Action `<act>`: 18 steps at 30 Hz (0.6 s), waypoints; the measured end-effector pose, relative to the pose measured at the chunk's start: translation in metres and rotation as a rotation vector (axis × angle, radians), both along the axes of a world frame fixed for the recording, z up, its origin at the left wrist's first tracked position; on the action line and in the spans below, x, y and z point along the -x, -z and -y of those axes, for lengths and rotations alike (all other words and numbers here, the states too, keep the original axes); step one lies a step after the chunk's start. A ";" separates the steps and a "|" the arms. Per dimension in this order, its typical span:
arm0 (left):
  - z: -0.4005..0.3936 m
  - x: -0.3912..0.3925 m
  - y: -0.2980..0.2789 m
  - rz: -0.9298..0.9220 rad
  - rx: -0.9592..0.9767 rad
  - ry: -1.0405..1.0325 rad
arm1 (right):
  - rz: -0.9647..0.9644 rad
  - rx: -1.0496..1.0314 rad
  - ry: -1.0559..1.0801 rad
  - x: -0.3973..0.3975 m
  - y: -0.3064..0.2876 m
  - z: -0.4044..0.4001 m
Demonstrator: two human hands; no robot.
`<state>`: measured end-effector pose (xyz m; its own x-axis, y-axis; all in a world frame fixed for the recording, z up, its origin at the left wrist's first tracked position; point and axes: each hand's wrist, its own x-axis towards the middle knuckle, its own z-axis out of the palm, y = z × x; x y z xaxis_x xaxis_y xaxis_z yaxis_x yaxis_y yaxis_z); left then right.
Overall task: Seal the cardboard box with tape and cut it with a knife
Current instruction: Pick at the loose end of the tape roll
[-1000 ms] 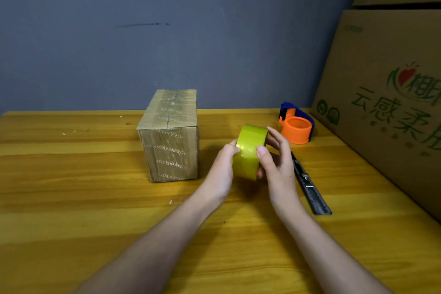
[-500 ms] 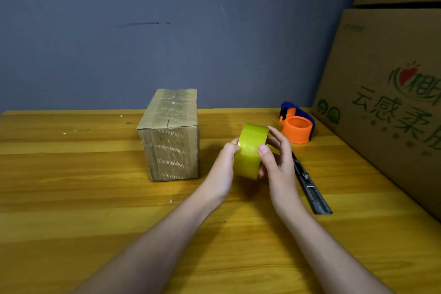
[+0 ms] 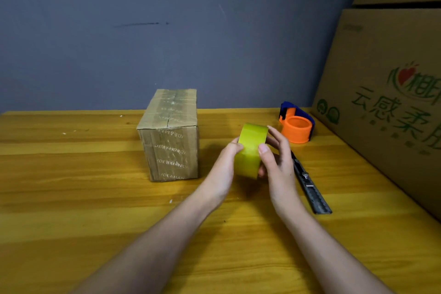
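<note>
A small cardboard box point(image 3: 170, 136) wrapped in old clear tape stands on the wooden table point(image 3: 71, 186), left of centre. Just right of it I hold a yellow-green tape roll point(image 3: 250, 148) on edge above the table. My left hand point(image 3: 223, 169) grips the roll's left side, thumb on its outer face. My right hand point(image 3: 278, 162) holds the right side, thumb pressed on the tape surface and fingers behind. A dark utility knife point(image 3: 310, 188) lies on the table right of my right hand.
An orange and blue tape dispenser point(image 3: 297, 126) sits at the back right of the table. Large printed cardboard cartons point(image 3: 386, 93) lean along the right edge. A grey wall point(image 3: 167, 31) stands behind the table.
The roll and both hands stay in almost the same place; my right thumb has shifted slightly on the tape surface.
</note>
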<state>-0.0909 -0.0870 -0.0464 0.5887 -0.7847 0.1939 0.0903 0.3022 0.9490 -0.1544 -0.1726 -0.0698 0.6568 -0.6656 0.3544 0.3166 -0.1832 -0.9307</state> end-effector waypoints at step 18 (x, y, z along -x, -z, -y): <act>-0.002 -0.007 0.010 0.353 -0.126 -0.103 | -0.004 0.049 0.040 -0.001 0.005 0.007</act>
